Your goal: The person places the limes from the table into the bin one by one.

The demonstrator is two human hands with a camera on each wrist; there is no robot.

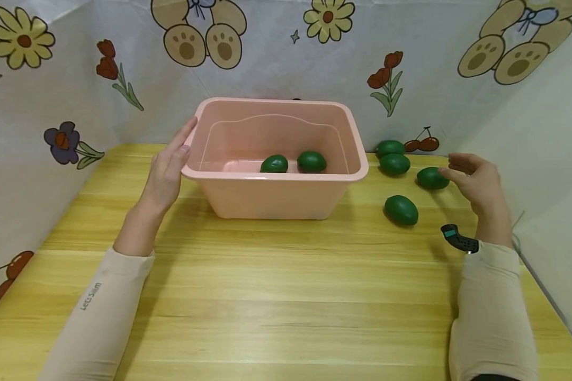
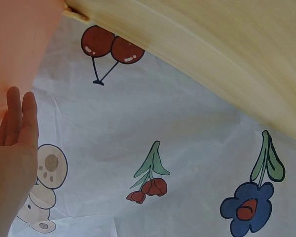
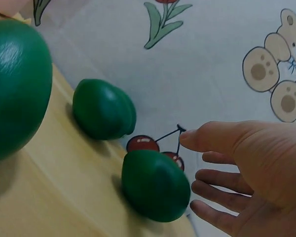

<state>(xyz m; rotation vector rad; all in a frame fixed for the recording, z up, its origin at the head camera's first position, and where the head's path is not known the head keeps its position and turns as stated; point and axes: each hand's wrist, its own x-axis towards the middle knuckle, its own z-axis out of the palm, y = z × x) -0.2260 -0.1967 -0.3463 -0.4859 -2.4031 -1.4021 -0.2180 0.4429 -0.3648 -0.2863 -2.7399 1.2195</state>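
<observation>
A pink plastic bin stands on the table, with two smooth dark green fruits inside, the left fruit and the right fruit. My left hand rests against the bin's left side, its straight fingers along the outer wall and thumb near the rim. Right of the bin, my right hand is at a lime-shaped green fruit, thumb and fingers spread. In the right wrist view this fruit lies just before the fingertips, and the hand does not close round it.
Another green fruit lies nearer on the wooden table. Two more, one fruit before another, lie by the back edge. A patterned cloth hangs behind. A grey cable runs along the right edge.
</observation>
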